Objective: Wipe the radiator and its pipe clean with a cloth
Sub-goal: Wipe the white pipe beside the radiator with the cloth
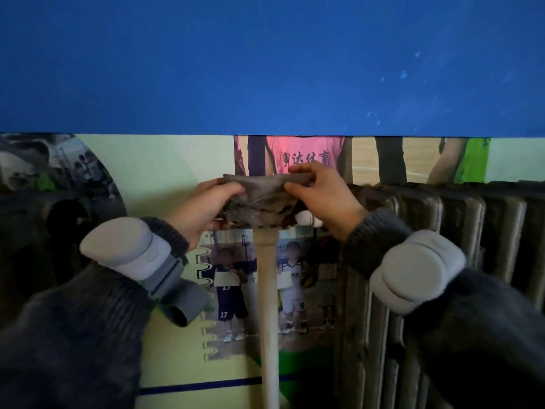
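A dirty grey-brown cloth (pixel 262 199) is draped over the top bend of a cream vertical pipe (pixel 269 305). My left hand (pixel 203 208) grips the cloth's left end and my right hand (pixel 321 196) pinches its right end. The pipe's white horizontal stub (pixel 308 217) peeks out under the cloth toward the dark ribbed radiator (pixel 442 240) on the right. Grey sleeves and pale wrist devices cover both forearms.
A wall poster with printed photos of players (pixel 236 290) lies behind the pipe. Blue wall (pixel 265 69) fills the upper half. A dark shape (pixel 35 231) sits at the left edge.
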